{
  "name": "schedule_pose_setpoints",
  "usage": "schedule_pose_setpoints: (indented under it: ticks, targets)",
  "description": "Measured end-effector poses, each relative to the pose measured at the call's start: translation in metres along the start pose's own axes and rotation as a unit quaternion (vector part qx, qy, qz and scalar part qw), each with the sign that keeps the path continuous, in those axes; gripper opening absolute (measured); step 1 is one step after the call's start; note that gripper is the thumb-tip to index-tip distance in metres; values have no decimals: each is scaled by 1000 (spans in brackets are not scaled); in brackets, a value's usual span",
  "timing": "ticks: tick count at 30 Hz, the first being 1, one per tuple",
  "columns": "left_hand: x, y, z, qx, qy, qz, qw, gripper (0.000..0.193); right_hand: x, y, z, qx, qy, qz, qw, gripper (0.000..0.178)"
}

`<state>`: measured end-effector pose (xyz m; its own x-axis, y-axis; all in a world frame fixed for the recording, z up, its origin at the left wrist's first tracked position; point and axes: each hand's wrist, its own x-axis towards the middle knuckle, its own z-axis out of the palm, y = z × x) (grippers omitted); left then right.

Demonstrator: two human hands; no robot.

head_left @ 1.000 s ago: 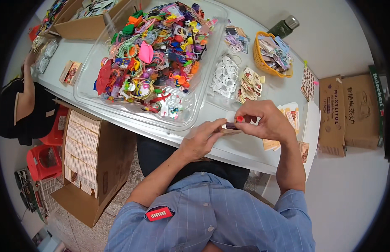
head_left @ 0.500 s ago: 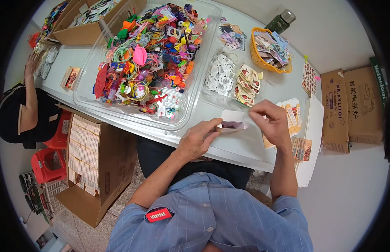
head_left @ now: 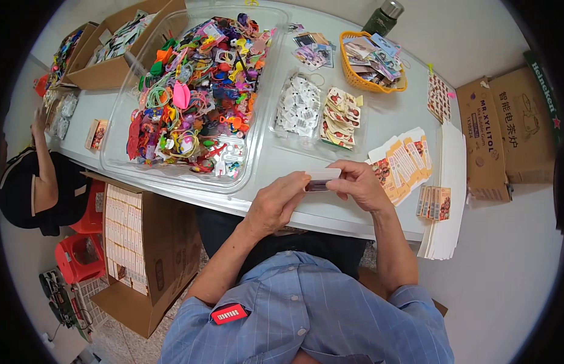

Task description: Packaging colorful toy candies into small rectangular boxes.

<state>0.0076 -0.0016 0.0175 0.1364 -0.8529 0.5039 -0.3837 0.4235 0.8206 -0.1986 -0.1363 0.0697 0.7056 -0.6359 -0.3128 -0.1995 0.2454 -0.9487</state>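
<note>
A small paper box (head_left: 324,173) with a raised white flap and a dark inside is held over the table's near edge. My left hand (head_left: 273,203) is closed on its left end. Around the right end, the thumb and fingers of my right hand (head_left: 362,185) pinch the box. To the right of that hand lies a fan of flattened orange-and-white cartons (head_left: 403,167), and beside it a short row of small filled-out boxes (head_left: 434,203). Beyond my hands, a clear tray holds small white packets (head_left: 298,104) and a pile of printed cream-and-red cards (head_left: 341,118).
A large clear bin (head_left: 248,173) of colourful trinkets takes up the table's left. A yellow basket (head_left: 374,85) of cards and a green flask (head_left: 383,18) stand at the back. Below left is an open carton (head_left: 166,255) of stacked boxes; another person's arm (head_left: 45,176) is farther left.
My right hand has come down and left, from above the table onto the box. The box's opening is now largely covered by the fingers and flap. The view has shifted slightly.
</note>
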Motion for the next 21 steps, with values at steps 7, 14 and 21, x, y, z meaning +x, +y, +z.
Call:
schedule_pose_setpoints:
  ticks: [7,14,21]
  targets:
    - [20,12,-8,100,-130,38,986,52,2,9,10,27,10,-103,994,20]
    - [10,0,6,-57,25,13,998,43,-1,28,12,-18,29,-274,961,21]
    - [17,15,1,-202,38,-180,962,34,-7,25,11,-70,42,-273,959,20]
